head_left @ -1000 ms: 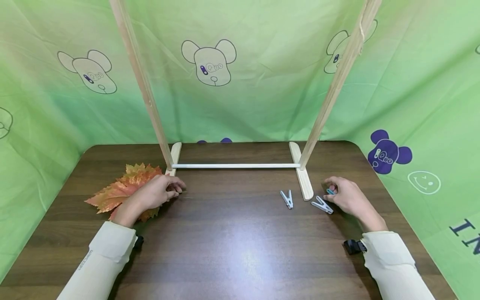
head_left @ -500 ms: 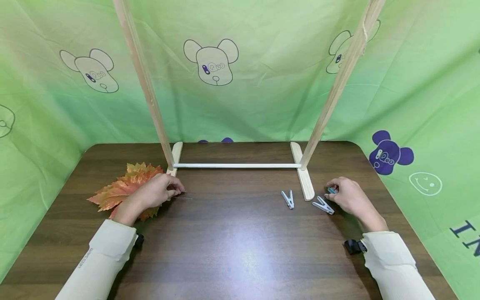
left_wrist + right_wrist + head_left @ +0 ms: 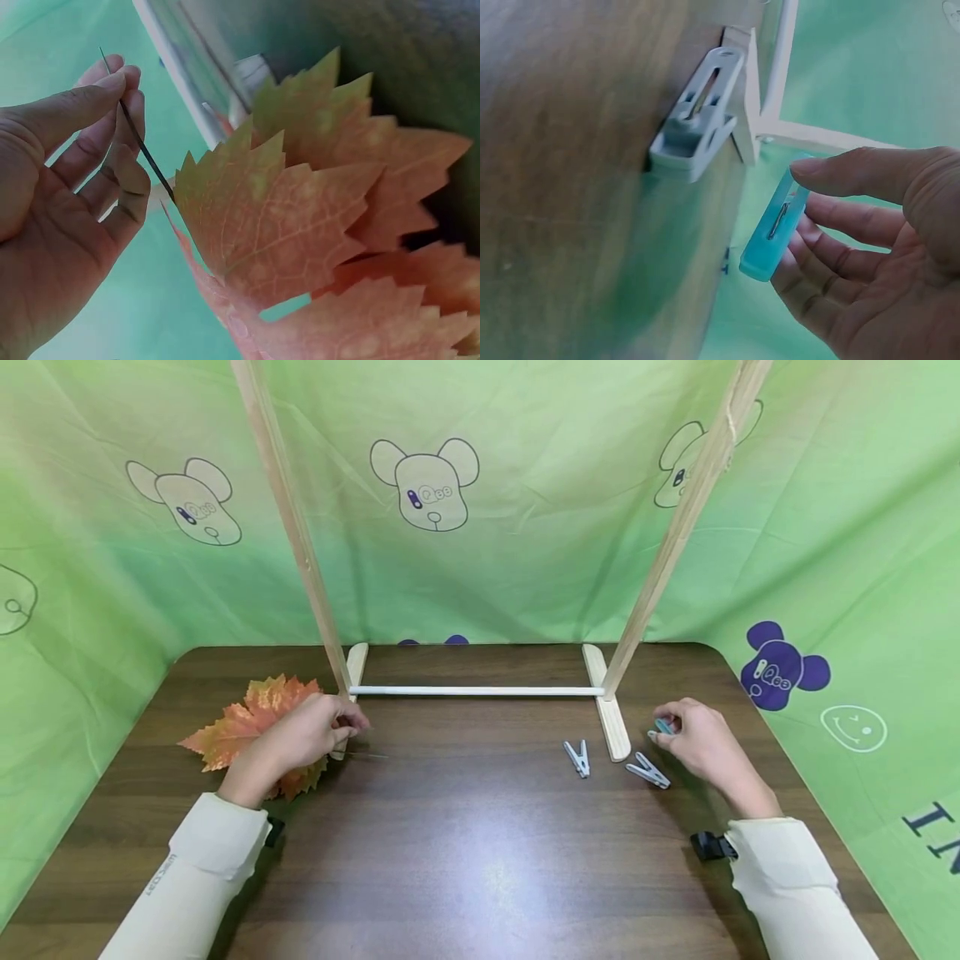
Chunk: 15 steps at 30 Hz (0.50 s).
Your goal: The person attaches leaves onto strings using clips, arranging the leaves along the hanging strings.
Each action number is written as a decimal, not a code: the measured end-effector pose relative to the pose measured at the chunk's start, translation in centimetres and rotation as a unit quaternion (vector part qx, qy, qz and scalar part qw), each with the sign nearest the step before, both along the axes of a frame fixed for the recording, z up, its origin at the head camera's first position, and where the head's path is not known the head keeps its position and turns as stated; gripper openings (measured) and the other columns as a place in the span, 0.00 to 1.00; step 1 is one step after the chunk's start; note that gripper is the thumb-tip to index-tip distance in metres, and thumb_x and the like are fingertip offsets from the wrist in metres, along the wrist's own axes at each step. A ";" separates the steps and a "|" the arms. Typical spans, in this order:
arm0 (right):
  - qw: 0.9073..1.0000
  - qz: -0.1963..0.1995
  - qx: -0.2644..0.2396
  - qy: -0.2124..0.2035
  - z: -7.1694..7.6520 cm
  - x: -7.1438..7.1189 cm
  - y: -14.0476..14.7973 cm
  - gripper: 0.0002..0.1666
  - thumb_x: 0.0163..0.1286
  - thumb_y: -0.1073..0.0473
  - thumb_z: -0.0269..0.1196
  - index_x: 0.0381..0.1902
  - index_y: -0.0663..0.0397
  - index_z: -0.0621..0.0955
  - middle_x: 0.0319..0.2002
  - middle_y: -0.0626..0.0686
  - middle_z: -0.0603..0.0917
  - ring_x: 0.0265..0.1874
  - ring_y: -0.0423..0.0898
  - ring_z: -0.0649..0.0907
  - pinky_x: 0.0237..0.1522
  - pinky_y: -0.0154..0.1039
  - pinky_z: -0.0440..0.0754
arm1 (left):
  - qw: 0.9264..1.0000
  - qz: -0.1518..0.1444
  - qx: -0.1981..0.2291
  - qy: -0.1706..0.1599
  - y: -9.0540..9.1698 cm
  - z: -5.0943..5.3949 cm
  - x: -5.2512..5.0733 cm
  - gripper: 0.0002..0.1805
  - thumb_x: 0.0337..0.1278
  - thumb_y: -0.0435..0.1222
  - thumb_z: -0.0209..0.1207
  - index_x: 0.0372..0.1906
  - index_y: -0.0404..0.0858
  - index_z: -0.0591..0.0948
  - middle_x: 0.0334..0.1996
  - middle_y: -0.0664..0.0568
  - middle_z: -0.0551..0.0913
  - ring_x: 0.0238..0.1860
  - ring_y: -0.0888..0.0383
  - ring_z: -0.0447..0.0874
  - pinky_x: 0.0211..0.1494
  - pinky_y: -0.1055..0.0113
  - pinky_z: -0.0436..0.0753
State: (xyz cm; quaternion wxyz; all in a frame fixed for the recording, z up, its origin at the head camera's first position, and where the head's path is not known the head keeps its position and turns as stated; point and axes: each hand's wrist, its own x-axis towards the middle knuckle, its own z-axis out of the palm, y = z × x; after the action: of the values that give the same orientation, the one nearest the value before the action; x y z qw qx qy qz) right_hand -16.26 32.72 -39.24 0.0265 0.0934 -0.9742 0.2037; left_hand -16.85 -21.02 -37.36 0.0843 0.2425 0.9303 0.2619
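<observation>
Between thumb and fingers, my left hand point(image 3: 296, 735) pinches the thin dark stem point(image 3: 142, 142) of an orange-green leaf point(image 3: 277, 210). More orange leaves point(image 3: 243, 727) lie under and beside that wrist, left of the stand's left foot. My right hand point(image 3: 705, 739) holds a blue clothespin point(image 3: 776, 225) by one end, thumb against fingers, over the right part of the table. Two grey clothespins lie near it: one point(image 3: 648, 771) just below the fingers, another point(image 3: 577, 759) farther left. In the right wrist view the nearer grey clothespin point(image 3: 697, 112) rests on the wood.
A wooden stand has two uprights point(image 3: 671, 539), a white crossbar point(image 3: 476, 692) low between them, and flat feet point(image 3: 613, 727) on the brown table point(image 3: 480, 843). A string hangs on the right upright. Green printed cloth point(image 3: 525, 552) surrounds the table's back and sides.
My left hand has risen slightly, and the leaves under it have shifted. The right hand, with the blue clothespin, has moved slightly up and away from the nearer grey clothespin.
</observation>
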 end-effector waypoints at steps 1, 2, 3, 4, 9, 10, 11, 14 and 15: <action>1.000 0.000 -0.001 0.006 0.1 0.0 -0.1 0.20 0.60 0.68 0.73 0.49 0.74 0.84 0.34 0.61 0.81 0.33 0.53 0.80 0.38 0.45 0.78 | 1.000 -0.001 0.000 0.005 0.0 0.2 0.0 0.10 0.65 0.21 0.63 0.46 0.32 0.90 0.44 0.40 0.91 0.42 0.51 0.90 0.42 0.62 0.89; 1.000 0.001 -0.003 0.010 0.3 0.0 -0.2 0.20 0.60 0.68 0.73 0.49 0.74 0.84 0.34 0.61 0.81 0.33 0.53 0.80 0.37 0.45 0.78 | 1.000 -0.002 0.000 0.008 0.1 0.5 0.1 0.10 0.65 0.21 0.63 0.46 0.32 0.90 0.44 0.40 0.91 0.42 0.52 0.90 0.41 0.63 0.89; 1.000 0.002 -0.006 0.016 0.4 0.0 -0.3 0.20 0.59 0.68 0.73 0.48 0.74 0.84 0.34 0.61 0.81 0.33 0.53 0.81 0.38 0.44 0.78 | 1.000 -0.003 0.000 0.013 0.1 0.7 0.1 0.10 0.65 0.21 0.63 0.46 0.32 0.90 0.43 0.40 0.91 0.41 0.53 0.89 0.40 0.64 0.88; 1.000 0.002 -0.009 0.021 0.6 -0.1 -0.5 0.19 0.59 0.69 0.73 0.48 0.73 0.85 0.34 0.61 0.82 0.33 0.53 0.81 0.38 0.43 0.78 | 1.000 -0.005 0.000 0.018 0.2 1.0 0.1 0.10 0.65 0.21 0.63 0.46 0.32 0.90 0.43 0.40 0.91 0.40 0.54 0.89 0.39 0.65 0.87; 0.999 0.003 -0.025 0.045 1.3 0.1 -1.1 0.18 0.57 0.70 0.74 0.46 0.72 0.86 0.36 0.61 0.83 0.34 0.52 0.82 0.36 0.35 0.78 | 0.999 -0.005 -0.002 0.032 0.4 2.1 0.3 0.11 0.65 0.21 0.63 0.46 0.33 0.90 0.42 0.41 0.92 0.37 0.56 0.87 0.36 0.67 0.84; 0.998 0.002 -0.028 0.049 1.4 0.1 -1.2 0.18 0.57 0.70 0.74 0.46 0.72 0.86 0.36 0.61 0.83 0.34 0.52 0.82 0.36 0.33 0.78 | 1.000 -0.003 -0.002 0.031 0.4 2.3 0.3 0.11 0.65 0.21 0.63 0.46 0.33 0.90 0.43 0.41 0.92 0.36 0.57 0.86 0.35 0.67 0.83; 0.998 0.002 -0.030 0.054 1.6 0.2 -1.4 0.18 0.57 0.70 0.74 0.45 0.72 0.86 0.36 0.61 0.83 0.34 0.51 0.82 0.35 0.32 0.77 | 1.000 0.000 0.001 0.027 0.5 2.5 0.3 0.11 0.65 0.21 0.62 0.46 0.33 0.90 0.43 0.41 0.92 0.34 0.56 0.85 0.34 0.67 0.83; 0.997 0.001 -0.036 0.065 2.0 0.3 -1.7 0.18 0.57 0.70 0.74 0.46 0.71 0.86 0.37 0.60 0.82 0.34 0.51 0.81 0.35 0.28 0.76 | 1.000 0.009 0.011 0.013 0.6 3.1 0.4 0.12 0.66 0.21 0.62 0.47 0.34 0.90 0.41 0.43 0.91 0.29 0.57 0.82 0.30 0.69 0.81; 0.997 0.001 -0.038 0.070 2.1 0.3 -1.9 0.18 0.57 0.70 0.74 0.46 0.71 0.86 0.38 0.60 0.83 0.34 0.50 0.81 0.35 0.27 0.75 | 1.000 0.011 0.016 0.009 0.6 3.2 0.5 0.12 0.67 0.21 0.61 0.47 0.34 0.89 0.40 0.44 0.91 0.28 0.58 0.81 0.29 0.69 0.80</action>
State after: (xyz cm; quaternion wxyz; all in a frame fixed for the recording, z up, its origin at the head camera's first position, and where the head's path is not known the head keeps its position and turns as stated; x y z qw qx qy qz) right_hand -15.95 30.84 -37.11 0.0976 0.1069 -0.9614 0.2338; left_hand -16.35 -20.39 -34.13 0.0690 0.2357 0.9295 0.2750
